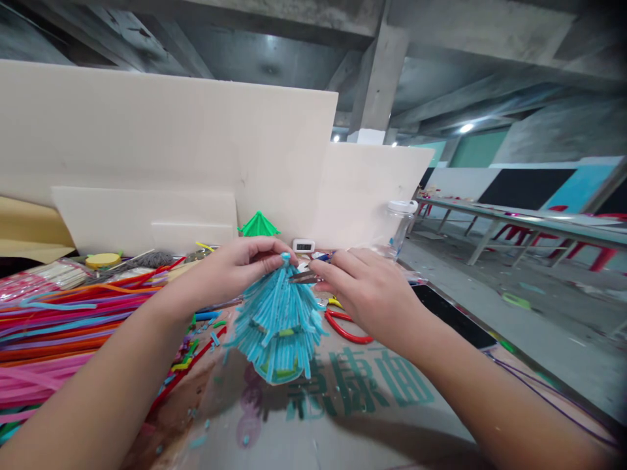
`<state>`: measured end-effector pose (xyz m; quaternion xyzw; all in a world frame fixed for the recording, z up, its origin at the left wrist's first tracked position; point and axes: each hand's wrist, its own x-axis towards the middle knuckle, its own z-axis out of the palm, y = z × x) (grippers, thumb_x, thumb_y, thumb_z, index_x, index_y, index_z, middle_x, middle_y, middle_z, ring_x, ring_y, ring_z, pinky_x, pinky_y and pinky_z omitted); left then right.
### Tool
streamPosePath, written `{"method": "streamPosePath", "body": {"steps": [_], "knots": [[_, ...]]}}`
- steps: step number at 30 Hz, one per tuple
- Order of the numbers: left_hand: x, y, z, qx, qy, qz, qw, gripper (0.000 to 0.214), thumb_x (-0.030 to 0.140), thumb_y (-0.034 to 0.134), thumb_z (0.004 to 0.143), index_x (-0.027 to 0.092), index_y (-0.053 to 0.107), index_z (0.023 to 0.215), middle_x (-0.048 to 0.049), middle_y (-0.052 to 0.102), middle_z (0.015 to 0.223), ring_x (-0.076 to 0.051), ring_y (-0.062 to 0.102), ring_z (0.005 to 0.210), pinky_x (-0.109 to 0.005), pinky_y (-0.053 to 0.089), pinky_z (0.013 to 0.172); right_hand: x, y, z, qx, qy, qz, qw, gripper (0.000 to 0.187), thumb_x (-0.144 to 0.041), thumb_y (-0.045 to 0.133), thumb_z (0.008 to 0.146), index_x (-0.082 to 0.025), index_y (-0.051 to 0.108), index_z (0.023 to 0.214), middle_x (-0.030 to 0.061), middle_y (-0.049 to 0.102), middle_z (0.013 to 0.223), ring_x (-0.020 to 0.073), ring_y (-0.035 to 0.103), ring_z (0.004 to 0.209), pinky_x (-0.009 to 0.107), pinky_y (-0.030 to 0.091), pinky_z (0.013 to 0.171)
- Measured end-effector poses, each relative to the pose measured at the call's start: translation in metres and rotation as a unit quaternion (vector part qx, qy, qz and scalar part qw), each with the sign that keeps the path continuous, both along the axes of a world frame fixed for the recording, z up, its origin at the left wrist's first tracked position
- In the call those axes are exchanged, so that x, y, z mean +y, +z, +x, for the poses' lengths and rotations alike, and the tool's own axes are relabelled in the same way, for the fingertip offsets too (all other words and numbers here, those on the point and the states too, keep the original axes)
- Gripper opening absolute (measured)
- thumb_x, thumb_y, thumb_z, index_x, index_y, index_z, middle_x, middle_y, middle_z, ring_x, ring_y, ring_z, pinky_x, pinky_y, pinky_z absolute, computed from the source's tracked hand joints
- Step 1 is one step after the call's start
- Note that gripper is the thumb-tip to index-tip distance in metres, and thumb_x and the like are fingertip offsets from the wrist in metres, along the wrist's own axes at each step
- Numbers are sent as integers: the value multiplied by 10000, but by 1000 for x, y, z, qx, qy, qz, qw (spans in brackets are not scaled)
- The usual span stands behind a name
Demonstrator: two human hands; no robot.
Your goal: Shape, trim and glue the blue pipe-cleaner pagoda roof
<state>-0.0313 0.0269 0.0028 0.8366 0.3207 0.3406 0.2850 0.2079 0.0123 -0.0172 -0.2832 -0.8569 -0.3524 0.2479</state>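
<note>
A light blue cone-shaped tree [281,307] made of pipe cleaners in layers hangs over the work surface, its tip pointing up. My left hand [249,261] pinches it near the tip from the left. In my right hand [362,287] is a dark pointed metal tool [304,277], its end against the upper part of the tree. Fingers cover the tool's handle, so its kind cannot be made out. Under the right hand lie red-handled scissors [345,329], partly hidden. Green-yellow bits show between the tree's layers.
Many coloured pipe cleaners [73,326] fill the left side. A small green cone [259,224], a white digital timer [304,246] and a clear lidded jar [399,225] stand along the back panel [284,163]. A black phone [455,316] lies at right; blue scraps litter the board.
</note>
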Motion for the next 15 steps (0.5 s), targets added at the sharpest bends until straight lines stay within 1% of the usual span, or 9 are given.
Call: {"method": "streamPosePath", "body": {"steps": [4, 8, 12, 15], "knots": [[0, 0, 0, 7, 6, 11, 1000, 296, 418, 496, 923, 189, 642, 1041, -41, 690, 1025, -194, 624, 963, -283, 484, 811, -1, -1, -1, 10, 5, -7, 1000, 277, -350, 446, 969, -181, 620, 1104, 76, 655, 950, 194, 535, 829, 341, 379, 734], [-1, 2, 1, 4, 3, 9, 1000, 280, 405, 496, 924, 195, 645, 1037, -38, 690, 1028, -187, 626, 967, -272, 485, 813, -1, -1, -2, 12, 9, -18, 1000, 285, -340, 428, 976, -165, 620, 1094, 86, 661, 989, 192, 547, 825, 341, 389, 733], [-1, 1, 0, -1, -4, 2, 1000, 286, 407, 499, 922, 189, 642, 1037, -43, 693, 1029, -185, 628, 964, -269, 488, 807, 0, -1, -2, 18, 22, -14, 999, 277, -333, 434, 973, -159, 621, 1079, 82, 658, 952, 195, 551, 812, 341, 397, 723], [2, -2, -1, 2, 0, 0, 1000, 294, 415, 495, 919, 191, 641, 1041, -46, 694, 1022, -196, 630, 961, -280, 494, 799, -1, 0, -1, 43, 29, -17, 999, 298, -340, 432, 971, -148, 608, 1117, 85, 645, 919, 196, 550, 796, 334, 408, 706]]}}
